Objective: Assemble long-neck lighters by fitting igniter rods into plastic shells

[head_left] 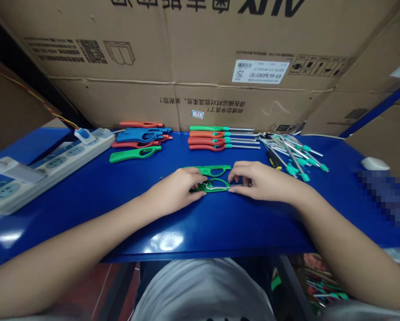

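My left hand is closed on the rear part of an open green lighter handle half, with thumb and fingers on its edges. White wires and a dark part lie inside that half. At its front end, my right hand has its fingers closed around a thin metal lighter tube, mostly hidden by the fingers. A second green handle half lies on the table just beyond, partly covered by my left hand.
Several coloured lighter handles lie at back left, beside a white power strip. Several lighters with metal tubes stand in a row at back centre. Loose metal tubes with teal ends and a black-yellow tool lie right. A cardboard box rises behind.
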### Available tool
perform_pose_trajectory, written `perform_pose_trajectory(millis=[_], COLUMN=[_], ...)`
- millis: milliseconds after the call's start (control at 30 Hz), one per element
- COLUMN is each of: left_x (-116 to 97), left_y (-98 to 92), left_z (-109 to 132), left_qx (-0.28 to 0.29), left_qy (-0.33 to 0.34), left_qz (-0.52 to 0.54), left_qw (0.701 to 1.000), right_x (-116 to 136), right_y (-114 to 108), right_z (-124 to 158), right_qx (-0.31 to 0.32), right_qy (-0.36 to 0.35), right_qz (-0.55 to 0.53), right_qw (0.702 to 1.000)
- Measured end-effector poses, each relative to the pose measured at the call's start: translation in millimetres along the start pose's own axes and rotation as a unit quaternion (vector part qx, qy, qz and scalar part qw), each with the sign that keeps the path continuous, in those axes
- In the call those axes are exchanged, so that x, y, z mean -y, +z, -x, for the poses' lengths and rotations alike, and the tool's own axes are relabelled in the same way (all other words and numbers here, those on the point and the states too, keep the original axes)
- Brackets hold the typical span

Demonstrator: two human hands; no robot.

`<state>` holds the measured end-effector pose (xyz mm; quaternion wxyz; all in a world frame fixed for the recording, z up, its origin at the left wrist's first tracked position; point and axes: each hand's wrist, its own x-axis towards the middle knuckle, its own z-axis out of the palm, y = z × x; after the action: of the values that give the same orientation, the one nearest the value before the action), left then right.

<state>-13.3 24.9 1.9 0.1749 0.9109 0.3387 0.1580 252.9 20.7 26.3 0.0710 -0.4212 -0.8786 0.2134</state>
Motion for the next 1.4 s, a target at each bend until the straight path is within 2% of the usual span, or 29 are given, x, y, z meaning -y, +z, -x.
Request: perform_pose_trajectory(millis=[133,267,433,600,800,933,1133,1300,1400], left_x=[-2,-4,-3,0,-6,-9,-16,-28,-31], left_y=[0.5,0.3,1.0,2.3,-2.2,-1.9,0.5,1.9,2.0], left_z=[0,0,0,0,1,3,4,3,2], left_qx=[-0.009,-0.012,-0.008,-0.010,0.006,0.024,0.032,0.054,0.064], left_qy=[0.014,0.017,0.016,0.015,-0.017,-0.027,-0.013,-0.015,-0.014], left_qz=[-0.006,-0.008,-0.001,-0.012,-0.044,-0.067,-0.135,-0.237,-0.261], left_qw=[1.000,1.000,1.000,1.000,0.999,0.997,0.990,0.970,0.963], right_x=[4,7,8,4,2,2,-2,-5,-5], right_y=[14,20,18,14,8,8,11,13,13], right_z=[-6,-10,-12,-12,-10,-11,-11,-12,-12], right_qx=[-0.004,-0.014,-0.011,-0.012,0.045,0.045,0.042,0.033,0.032], right_qy=[-0.015,0.000,0.006,0.026,0.030,0.019,0.007,-0.006,-0.009], right_qz=[-0.015,-0.002,-0.023,-0.106,-0.160,-0.154,-0.155,-0.152,-0.151], right_qw=[1.000,1.000,1.000,0.994,0.986,0.987,0.987,0.988,0.988])
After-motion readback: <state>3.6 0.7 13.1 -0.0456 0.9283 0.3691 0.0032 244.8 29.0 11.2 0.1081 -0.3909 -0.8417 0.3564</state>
